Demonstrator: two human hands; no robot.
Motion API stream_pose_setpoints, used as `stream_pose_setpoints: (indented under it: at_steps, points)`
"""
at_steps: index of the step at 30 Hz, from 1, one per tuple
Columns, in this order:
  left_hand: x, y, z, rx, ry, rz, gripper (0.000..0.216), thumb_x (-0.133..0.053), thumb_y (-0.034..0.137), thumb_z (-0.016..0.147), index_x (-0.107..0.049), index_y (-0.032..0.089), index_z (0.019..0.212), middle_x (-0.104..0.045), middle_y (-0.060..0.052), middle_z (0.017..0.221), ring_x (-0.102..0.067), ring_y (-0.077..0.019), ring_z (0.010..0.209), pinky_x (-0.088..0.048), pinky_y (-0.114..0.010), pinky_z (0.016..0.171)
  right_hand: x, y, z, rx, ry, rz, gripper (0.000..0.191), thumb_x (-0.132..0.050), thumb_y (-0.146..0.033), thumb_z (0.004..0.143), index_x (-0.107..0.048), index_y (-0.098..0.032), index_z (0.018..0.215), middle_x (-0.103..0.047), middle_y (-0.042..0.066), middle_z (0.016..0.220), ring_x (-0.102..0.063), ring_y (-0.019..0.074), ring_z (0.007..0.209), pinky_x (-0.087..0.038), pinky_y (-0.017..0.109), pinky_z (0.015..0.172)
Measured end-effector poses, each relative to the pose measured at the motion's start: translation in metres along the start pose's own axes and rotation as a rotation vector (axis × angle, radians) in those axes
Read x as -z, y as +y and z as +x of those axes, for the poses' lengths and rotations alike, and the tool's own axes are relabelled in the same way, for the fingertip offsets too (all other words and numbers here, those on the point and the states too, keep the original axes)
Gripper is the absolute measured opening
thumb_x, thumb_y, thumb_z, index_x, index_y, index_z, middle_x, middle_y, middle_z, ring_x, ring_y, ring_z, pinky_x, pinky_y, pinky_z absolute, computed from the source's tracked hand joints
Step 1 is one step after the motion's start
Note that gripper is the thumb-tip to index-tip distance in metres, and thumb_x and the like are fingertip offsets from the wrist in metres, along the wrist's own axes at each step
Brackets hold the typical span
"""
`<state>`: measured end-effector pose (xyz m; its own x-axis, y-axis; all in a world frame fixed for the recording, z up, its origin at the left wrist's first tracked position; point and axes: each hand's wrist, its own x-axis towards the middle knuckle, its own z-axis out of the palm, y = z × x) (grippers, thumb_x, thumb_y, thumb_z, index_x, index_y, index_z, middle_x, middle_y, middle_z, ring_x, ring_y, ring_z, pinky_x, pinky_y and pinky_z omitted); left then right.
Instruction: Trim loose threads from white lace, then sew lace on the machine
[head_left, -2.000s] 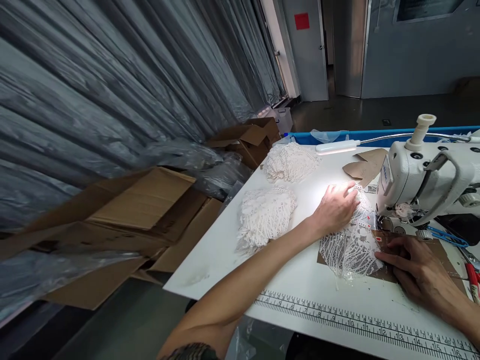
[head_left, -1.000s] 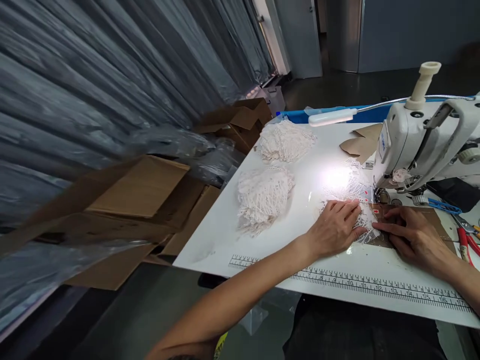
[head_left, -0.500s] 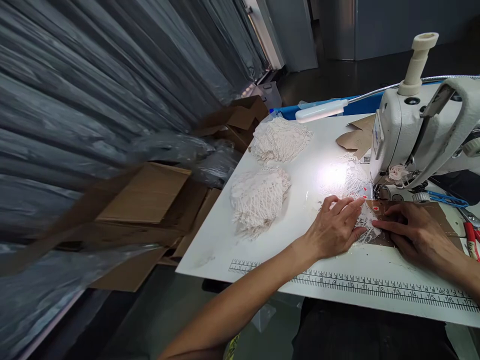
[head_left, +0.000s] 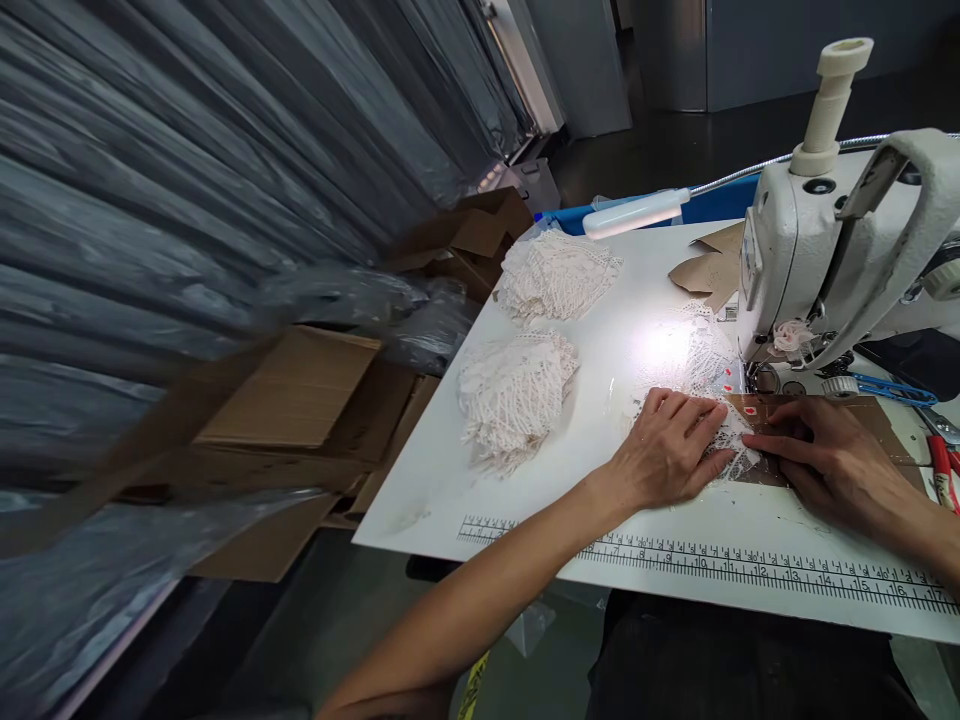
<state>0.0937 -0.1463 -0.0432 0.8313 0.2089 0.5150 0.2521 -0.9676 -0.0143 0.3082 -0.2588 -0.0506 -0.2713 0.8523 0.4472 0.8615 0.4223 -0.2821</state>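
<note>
Left hand (head_left: 667,452) lay flat on white lace piece (head_left: 731,445), fingers spread, right hand (head_left: 829,462) pressed brown card (head_left: 862,412), fingers extended, beside sewing machine (head_left: 832,260) on desk (head_left: 600,500)

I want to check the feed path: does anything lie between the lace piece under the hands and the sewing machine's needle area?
Nothing visible does. The lace piece runs unbroken from under the left hand and right hand to the sewing machine.

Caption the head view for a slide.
Both hands, left and right, press white lace flat beside a sewing machine.
</note>
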Motion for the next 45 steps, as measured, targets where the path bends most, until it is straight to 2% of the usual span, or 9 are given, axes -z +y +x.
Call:
stream_pose_setpoints:
  at_steps: [4, 8, 14, 17, 21, 25, 29, 33, 45]
  points:
    - [0.000, 0.003, 0.003, 0.018, -0.074, 0.079, 0.041, -0.038, 0.043, 0.101, -0.056, 0.012, 0.119, -0.067, -0.011, 0.114, -0.055, -0.0220, 0.090, -0.035, -0.039, 0.080, 0.001, -0.001, 0.000, 0.003, 0.008, -0.038, 0.033, -0.051, -0.013, 0.092, -0.074, -0.027, 0.112, -0.063, 0.011, 0.104, -0.062, 0.0260, 0.097, -0.054, 0.043, 0.078]
    - [0.001, 0.002, 0.010, -0.026, -0.179, 0.170, 0.042, -0.033, 0.041, 0.102, -0.057, 0.011, 0.121, -0.064, -0.012, 0.126, -0.055, -0.0234, 0.097, -0.032, -0.043, 0.090, 0.004, -0.003, 0.001, 0.006, -0.019, -0.074, 0.034, -0.051, -0.012, 0.091, -0.072, -0.028, 0.114, -0.063, 0.011, 0.105, -0.062, 0.0256, 0.097, -0.054, 0.041, 0.076]
    - [0.006, -0.019, 0.028, -0.161, -0.342, 0.096, 0.046, -0.032, 0.043, 0.102, -0.056, 0.012, 0.125, -0.062, -0.012, 0.131, -0.057, -0.0239, 0.103, -0.029, -0.045, 0.100, 0.004, -0.004, 0.002, -0.025, -0.036, -0.080, 0.035, -0.050, -0.015, 0.092, -0.071, -0.025, 0.118, -0.062, 0.012, 0.107, -0.062, 0.0259, 0.098, -0.055, 0.043, 0.079]
    - [0.010, -0.027, 0.029, -0.137, -0.309, 0.032, 0.042, -0.035, 0.041, 0.102, -0.057, 0.014, 0.124, -0.064, -0.012, 0.127, -0.059, -0.0229, 0.101, -0.034, -0.044, 0.096, 0.002, -0.003, 0.002, -0.058, -0.042, -0.061, 0.036, -0.050, -0.015, 0.092, -0.071, -0.028, 0.118, -0.061, 0.011, 0.109, -0.061, 0.0248, 0.097, -0.055, 0.042, 0.079]
    - [0.009, -0.025, 0.025, -0.030, -0.132, 0.028, 0.028, -0.040, 0.027, 0.101, -0.064, 0.014, 0.106, -0.071, -0.010, 0.110, -0.061, -0.0186, 0.088, -0.041, -0.036, 0.081, 0.002, -0.004, 0.001, -0.067, -0.040, -0.040, 0.038, -0.049, -0.014, 0.092, -0.072, -0.028, 0.119, -0.061, 0.011, 0.108, -0.061, 0.0254, 0.098, -0.055, 0.043, 0.079]
    - [0.002, -0.014, 0.020, -0.083, -0.040, -0.037, 0.029, -0.043, 0.032, 0.101, -0.064, 0.011, 0.103, -0.071, -0.011, 0.106, -0.061, -0.0183, 0.090, -0.044, -0.033, 0.078, 0.003, -0.006, 0.002, -0.082, -0.047, -0.052, 0.036, -0.049, -0.016, 0.094, -0.071, -0.028, 0.119, -0.062, 0.011, 0.107, -0.061, 0.0241, 0.097, -0.055, 0.040, 0.078]
    - [-0.006, -0.006, 0.017, -0.098, -0.073, 0.003, 0.044, -0.040, 0.044, 0.101, -0.061, 0.007, 0.114, -0.068, -0.015, 0.117, -0.059, -0.0222, 0.095, -0.044, -0.036, 0.081, 0.003, -0.007, 0.002, -0.065, -0.037, -0.066, 0.034, -0.048, -0.017, 0.094, -0.072, -0.025, 0.117, -0.061, 0.013, 0.108, -0.061, 0.0261, 0.097, -0.055, 0.042, 0.077]
    - [-0.009, -0.005, 0.014, -0.103, -0.139, 0.075, 0.049, -0.036, 0.046, 0.102, -0.060, 0.006, 0.116, -0.066, -0.016, 0.120, -0.056, -0.0245, 0.097, -0.043, -0.038, 0.082, 0.003, -0.007, 0.002, -0.054, -0.032, -0.060, 0.034, -0.046, -0.017, 0.095, -0.072, -0.022, 0.117, -0.061, 0.014, 0.108, -0.060, 0.0272, 0.096, -0.055, 0.044, 0.076]
    - [-0.011, -0.009, 0.014, -0.063, -0.114, -0.012, 0.037, -0.038, 0.037, 0.101, -0.058, 0.011, 0.121, -0.066, -0.013, 0.124, -0.055, -0.0222, 0.093, -0.040, -0.036, 0.077, 0.004, -0.006, 0.003, -0.071, -0.065, -0.077, 0.033, -0.050, -0.018, 0.095, -0.072, -0.025, 0.118, -0.061, 0.013, 0.109, -0.060, 0.0260, 0.098, -0.055, 0.043, 0.080]
